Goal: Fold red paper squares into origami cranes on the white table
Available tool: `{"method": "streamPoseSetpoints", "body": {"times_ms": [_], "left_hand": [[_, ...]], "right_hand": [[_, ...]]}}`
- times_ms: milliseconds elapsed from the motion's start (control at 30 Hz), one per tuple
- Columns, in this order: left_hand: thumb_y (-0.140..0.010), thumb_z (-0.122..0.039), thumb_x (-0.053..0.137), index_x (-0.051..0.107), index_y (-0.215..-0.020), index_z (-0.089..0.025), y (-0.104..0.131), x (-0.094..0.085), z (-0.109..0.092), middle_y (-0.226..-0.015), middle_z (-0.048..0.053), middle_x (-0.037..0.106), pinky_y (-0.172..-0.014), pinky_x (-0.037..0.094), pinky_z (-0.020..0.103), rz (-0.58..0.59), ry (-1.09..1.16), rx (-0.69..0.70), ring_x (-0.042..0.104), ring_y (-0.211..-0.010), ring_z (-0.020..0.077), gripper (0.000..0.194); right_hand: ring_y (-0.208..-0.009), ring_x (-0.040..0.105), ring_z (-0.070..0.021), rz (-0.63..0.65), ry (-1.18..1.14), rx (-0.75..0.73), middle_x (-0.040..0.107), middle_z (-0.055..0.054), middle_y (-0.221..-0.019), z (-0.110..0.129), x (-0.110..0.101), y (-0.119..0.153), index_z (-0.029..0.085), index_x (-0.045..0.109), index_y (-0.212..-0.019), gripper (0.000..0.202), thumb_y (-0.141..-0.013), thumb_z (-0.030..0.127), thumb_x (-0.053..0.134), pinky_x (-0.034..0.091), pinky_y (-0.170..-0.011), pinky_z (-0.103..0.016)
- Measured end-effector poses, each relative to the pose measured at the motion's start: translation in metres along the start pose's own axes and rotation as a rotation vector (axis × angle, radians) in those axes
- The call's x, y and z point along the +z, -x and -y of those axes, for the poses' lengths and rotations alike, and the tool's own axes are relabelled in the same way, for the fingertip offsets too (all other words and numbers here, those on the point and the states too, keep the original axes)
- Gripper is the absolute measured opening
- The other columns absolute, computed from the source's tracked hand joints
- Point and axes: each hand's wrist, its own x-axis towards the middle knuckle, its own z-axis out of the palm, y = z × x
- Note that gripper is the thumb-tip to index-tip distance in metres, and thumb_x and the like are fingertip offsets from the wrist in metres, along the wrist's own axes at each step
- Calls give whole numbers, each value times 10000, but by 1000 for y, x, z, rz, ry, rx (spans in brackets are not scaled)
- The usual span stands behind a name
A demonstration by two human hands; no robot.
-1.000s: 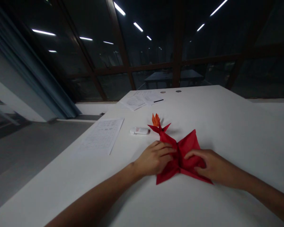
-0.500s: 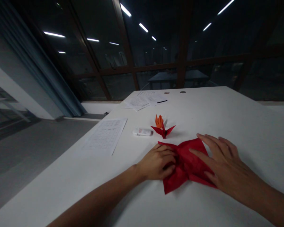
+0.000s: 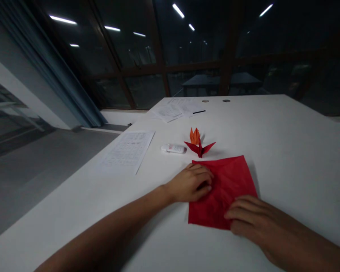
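Left grip [image 3: 191,183] lay with curled fingers on the left part of the red paper [image 3: 222,189], and the right grip [image 3: 248,217] touched its near right corner with bent fingers, though whether either pinched the sheet could not be told. Creased and spread nearly square, the red paper lay on the white surface [image 3: 289,162], with a small folded red bird [image 3: 200,150] just beyond its far left edge and an orange folded figure [image 3: 195,136] farther beyond that edge. Beyond the red paper to the left were a white oblong item [image 3: 173,148] and, well apart, a printed page [image 3: 129,151]
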Motion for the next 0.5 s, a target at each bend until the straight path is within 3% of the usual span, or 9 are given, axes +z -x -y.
{"method": "streamPoseSetpoints", "body": {"times_ms": [100,200,333,500], "left_hand": [[-933,-258,589,639,-1053,-204,-1,1,1,-1225,83,679,-1072,404,403,-4,-6,-18,596,-1177,250,141],[-933,-255,589,633,-1105,-200,-1,0,1,-1238,84,671,-1078,397,408,10,-6,-21,586,-1183,253,187],[-924,-299,617,636,-1121,-204,-2,-1,0,-1240,87,667,-1081,390,418,13,-9,-22,579,-1183,266,219],[-912,-324,642,633,-1136,-213,-2,-1,-1,-1254,74,664,-1086,383,411,17,-16,-40,572,-1189,262,250]], "right_hand": [[-1013,602,-203,127,-94,57,717,8,-1067,0,-2,0,221,645,-913,372,-774,-98,515,468,-907,-356],[-986,575,-206,147,-151,99,699,1,-1031,-1,-1,-1,220,628,-931,270,-864,-25,537,452,-886,-365],[-922,548,-213,112,-167,120,676,-22,-971,-4,4,-4,212,624,-922,127,-938,104,558,433,-861,-390],[-997,555,-227,8,-183,103,665,-55,-1107,-6,14,-5,221,656,-1070,156,-961,164,561,420,-950,-434]]}}
